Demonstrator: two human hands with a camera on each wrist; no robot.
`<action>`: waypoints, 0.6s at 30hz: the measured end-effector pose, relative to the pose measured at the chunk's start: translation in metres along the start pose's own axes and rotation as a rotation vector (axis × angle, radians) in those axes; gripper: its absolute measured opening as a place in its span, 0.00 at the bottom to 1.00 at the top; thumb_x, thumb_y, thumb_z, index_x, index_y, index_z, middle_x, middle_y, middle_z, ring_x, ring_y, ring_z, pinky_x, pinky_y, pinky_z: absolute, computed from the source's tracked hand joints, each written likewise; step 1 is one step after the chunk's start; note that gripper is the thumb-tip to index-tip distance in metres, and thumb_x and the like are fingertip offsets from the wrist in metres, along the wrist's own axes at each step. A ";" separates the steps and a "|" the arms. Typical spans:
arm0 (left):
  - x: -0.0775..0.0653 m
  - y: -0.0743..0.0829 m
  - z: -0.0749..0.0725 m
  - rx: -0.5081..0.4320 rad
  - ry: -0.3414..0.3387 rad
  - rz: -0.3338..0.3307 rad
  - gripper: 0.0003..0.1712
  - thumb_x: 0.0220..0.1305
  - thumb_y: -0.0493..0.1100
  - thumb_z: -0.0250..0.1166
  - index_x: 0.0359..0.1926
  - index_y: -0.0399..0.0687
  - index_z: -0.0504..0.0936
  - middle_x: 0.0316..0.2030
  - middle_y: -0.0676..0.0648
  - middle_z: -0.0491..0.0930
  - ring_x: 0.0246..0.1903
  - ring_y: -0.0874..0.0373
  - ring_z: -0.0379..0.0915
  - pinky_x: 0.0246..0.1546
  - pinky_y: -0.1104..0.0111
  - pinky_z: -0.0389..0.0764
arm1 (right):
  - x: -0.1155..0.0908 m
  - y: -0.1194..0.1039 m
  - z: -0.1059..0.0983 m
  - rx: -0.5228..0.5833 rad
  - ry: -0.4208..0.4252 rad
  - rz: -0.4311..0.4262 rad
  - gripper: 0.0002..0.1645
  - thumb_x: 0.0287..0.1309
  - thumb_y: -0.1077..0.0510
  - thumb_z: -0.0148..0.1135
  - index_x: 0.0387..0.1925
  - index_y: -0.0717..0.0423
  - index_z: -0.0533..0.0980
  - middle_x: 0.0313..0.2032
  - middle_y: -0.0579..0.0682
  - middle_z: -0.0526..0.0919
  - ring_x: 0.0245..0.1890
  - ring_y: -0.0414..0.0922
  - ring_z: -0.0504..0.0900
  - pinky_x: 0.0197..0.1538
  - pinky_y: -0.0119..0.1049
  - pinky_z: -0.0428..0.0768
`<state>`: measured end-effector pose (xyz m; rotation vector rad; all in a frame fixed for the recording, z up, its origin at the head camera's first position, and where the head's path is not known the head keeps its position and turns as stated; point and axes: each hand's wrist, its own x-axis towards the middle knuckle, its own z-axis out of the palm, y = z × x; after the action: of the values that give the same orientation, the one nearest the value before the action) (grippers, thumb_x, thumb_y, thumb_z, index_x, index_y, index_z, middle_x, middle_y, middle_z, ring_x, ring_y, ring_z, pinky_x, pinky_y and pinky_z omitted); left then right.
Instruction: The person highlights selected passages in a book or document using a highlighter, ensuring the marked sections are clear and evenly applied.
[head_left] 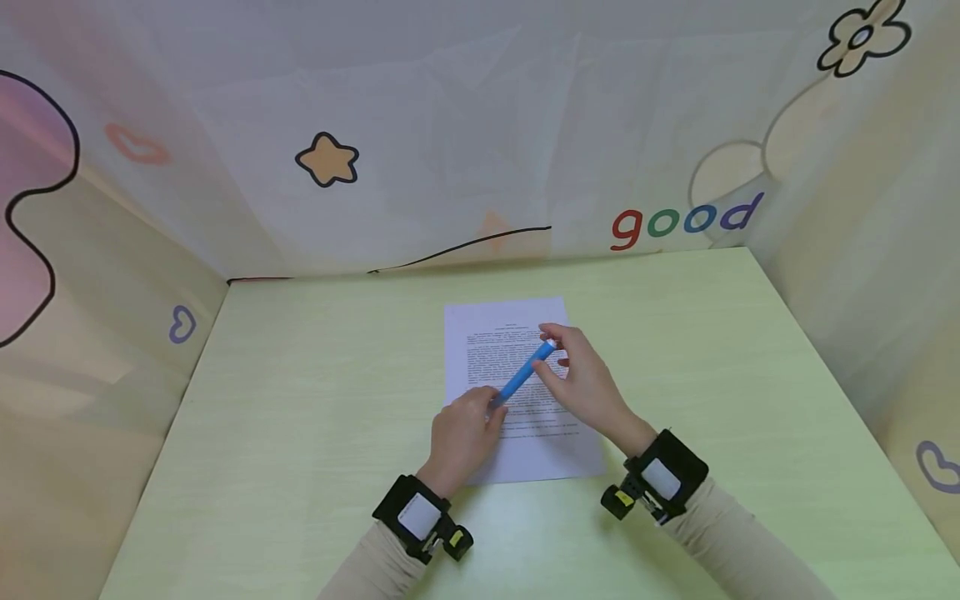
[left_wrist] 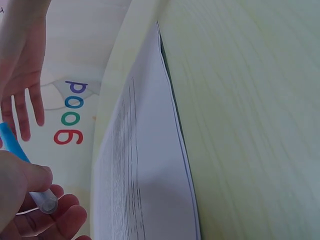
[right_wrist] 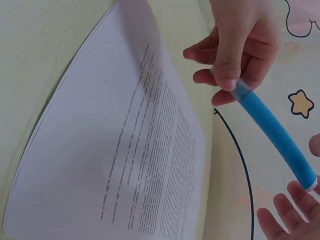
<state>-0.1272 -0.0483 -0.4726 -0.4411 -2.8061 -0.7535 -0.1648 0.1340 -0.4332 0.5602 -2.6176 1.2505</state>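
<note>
A blue marker with a translucent end slants above a printed sheet of paper. My left hand pinches it by that translucent end, thumb against fingers, as the right wrist view shows. Around the marker's white-tipped upper end is my right hand, its fingers loosely spread. The left wrist view shows the fingers of that right hand extended and apart from one another. Whether any right fingertip touches the white tip, I cannot tell.
The paper bears dense printed lines and looks like more than one sheet at its edge. It lies on a pale green table. Printed cloth hangs behind and at both sides. A wrist camera is strapped to each wrist.
</note>
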 end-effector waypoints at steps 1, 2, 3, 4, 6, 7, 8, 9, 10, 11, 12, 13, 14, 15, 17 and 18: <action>-0.001 -0.002 -0.001 0.014 0.001 0.009 0.12 0.56 0.45 0.63 0.39 0.44 0.79 0.32 0.49 0.81 0.26 0.59 0.75 0.18 0.70 0.74 | 0.000 0.001 -0.001 -0.054 -0.007 -0.038 0.31 0.51 0.61 0.62 0.57 0.61 0.64 0.51 0.58 0.72 0.47 0.49 0.70 0.46 0.46 0.76; -0.001 -0.004 -0.002 0.030 0.001 0.019 0.11 0.56 0.45 0.63 0.39 0.44 0.79 0.31 0.49 0.80 0.24 0.59 0.75 0.17 0.70 0.74 | 0.000 0.002 -0.002 -0.114 -0.018 -0.080 0.30 0.51 0.60 0.63 0.56 0.60 0.65 0.51 0.57 0.72 0.48 0.49 0.70 0.47 0.47 0.76; -0.001 -0.005 -0.002 0.047 0.001 0.028 0.11 0.56 0.45 0.63 0.38 0.45 0.79 0.31 0.50 0.80 0.23 0.60 0.74 0.16 0.70 0.72 | -0.001 0.003 -0.003 -0.177 -0.030 -0.123 0.30 0.50 0.59 0.63 0.56 0.59 0.66 0.50 0.57 0.72 0.49 0.49 0.69 0.49 0.47 0.75; -0.002 -0.007 -0.003 0.063 0.001 0.040 0.11 0.55 0.45 0.64 0.37 0.45 0.79 0.30 0.50 0.80 0.22 0.60 0.73 0.15 0.71 0.71 | -0.001 0.003 -0.004 -0.240 -0.041 -0.169 0.30 0.50 0.57 0.63 0.55 0.59 0.67 0.50 0.56 0.73 0.49 0.49 0.69 0.50 0.47 0.74; -0.002 -0.009 -0.005 0.097 -0.006 0.066 0.10 0.55 0.46 0.64 0.36 0.46 0.79 0.28 0.50 0.79 0.20 0.61 0.70 0.14 0.72 0.70 | -0.002 0.003 -0.005 -0.371 -0.055 -0.263 0.29 0.49 0.55 0.64 0.53 0.57 0.69 0.48 0.56 0.74 0.48 0.50 0.70 0.49 0.47 0.74; -0.002 -0.010 -0.006 0.112 -0.010 0.079 0.10 0.55 0.46 0.64 0.36 0.46 0.79 0.27 0.50 0.78 0.19 0.62 0.69 0.13 0.73 0.68 | -0.003 0.003 -0.006 -0.434 -0.060 -0.313 0.28 0.49 0.54 0.64 0.53 0.57 0.70 0.47 0.55 0.75 0.48 0.51 0.70 0.49 0.47 0.74; -0.001 -0.011 -0.006 0.126 -0.015 0.091 0.10 0.55 0.46 0.64 0.35 0.46 0.79 0.27 0.50 0.78 0.18 0.62 0.68 0.13 0.74 0.68 | -0.003 0.003 -0.006 -0.483 -0.063 -0.362 0.27 0.49 0.52 0.64 0.52 0.57 0.71 0.46 0.55 0.76 0.48 0.51 0.71 0.49 0.47 0.74; -0.001 -0.011 -0.007 0.138 -0.020 0.101 0.10 0.55 0.46 0.64 0.35 0.46 0.79 0.26 0.50 0.77 0.18 0.63 0.68 0.13 0.75 0.67 | -0.004 0.003 -0.006 -0.528 -0.066 -0.408 0.26 0.49 0.52 0.64 0.50 0.57 0.72 0.45 0.55 0.77 0.47 0.51 0.72 0.49 0.47 0.74; -0.001 -0.011 -0.007 0.151 -0.026 0.111 0.10 0.56 0.46 0.64 0.35 0.46 0.79 0.26 0.50 0.77 0.17 0.64 0.67 0.13 0.75 0.67 | -0.005 0.003 -0.006 -0.566 -0.071 -0.449 0.25 0.50 0.51 0.64 0.49 0.57 0.73 0.44 0.54 0.78 0.46 0.51 0.72 0.49 0.47 0.73; -0.001 -0.011 -0.008 0.160 -0.032 0.118 0.10 0.55 0.46 0.64 0.35 0.46 0.80 0.25 0.51 0.76 0.17 0.64 0.66 0.12 0.76 0.66 | -0.005 0.003 -0.005 -0.597 -0.076 -0.485 0.24 0.50 0.51 0.63 0.49 0.57 0.73 0.43 0.54 0.79 0.46 0.51 0.73 0.49 0.47 0.73; -0.001 -0.012 -0.008 0.170 -0.039 0.124 0.09 0.56 0.46 0.64 0.35 0.46 0.80 0.25 0.51 0.76 0.17 0.65 0.65 0.12 0.77 0.65 | -0.006 0.003 -0.004 -0.621 -0.086 -0.513 0.24 0.51 0.50 0.63 0.48 0.57 0.74 0.42 0.53 0.79 0.45 0.51 0.73 0.49 0.46 0.73; -0.001 -0.012 -0.008 0.178 -0.043 0.129 0.09 0.56 0.45 0.64 0.35 0.46 0.80 0.25 0.51 0.75 0.16 0.65 0.64 0.12 0.77 0.64 | -0.007 0.003 -0.003 -0.638 -0.096 -0.535 0.23 0.51 0.50 0.63 0.47 0.57 0.74 0.41 0.53 0.79 0.44 0.50 0.74 0.50 0.46 0.73; -0.002 -0.011 -0.008 0.185 -0.048 0.134 0.09 0.56 0.45 0.64 0.35 0.46 0.80 0.24 0.51 0.74 0.16 0.65 0.63 0.12 0.77 0.64 | -0.008 0.003 -0.002 -0.646 -0.106 -0.553 0.22 0.51 0.50 0.63 0.46 0.57 0.75 0.40 0.52 0.80 0.42 0.50 0.74 0.49 0.45 0.73; -0.002 -0.011 -0.008 0.189 -0.052 0.137 0.09 0.56 0.45 0.63 0.35 0.46 0.80 0.24 0.51 0.74 0.16 0.65 0.63 0.12 0.77 0.64 | -0.009 0.003 -0.001 -0.658 -0.116 -0.567 0.22 0.52 0.50 0.63 0.46 0.57 0.75 0.39 0.52 0.80 0.41 0.49 0.75 0.49 0.44 0.73; -0.002 -0.010 -0.009 0.188 -0.056 0.144 0.09 0.56 0.45 0.63 0.35 0.46 0.80 0.24 0.51 0.73 0.15 0.65 0.62 0.12 0.77 0.63 | -0.011 0.002 0.002 -0.667 -0.138 -0.585 0.20 0.52 0.50 0.62 0.44 0.56 0.75 0.36 0.51 0.80 0.38 0.48 0.76 0.46 0.43 0.75; -0.003 -0.009 -0.010 0.189 -0.057 0.147 0.09 0.56 0.45 0.63 0.35 0.46 0.80 0.24 0.51 0.73 0.16 0.65 0.62 0.12 0.77 0.64 | -0.012 0.002 0.003 -0.668 -0.150 -0.587 0.19 0.52 0.49 0.62 0.44 0.56 0.76 0.36 0.50 0.80 0.37 0.48 0.76 0.44 0.42 0.76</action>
<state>-0.1266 -0.0616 -0.4693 -0.6346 -2.8240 -0.4473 -0.1546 0.1359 -0.4406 1.1753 -2.4680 0.1520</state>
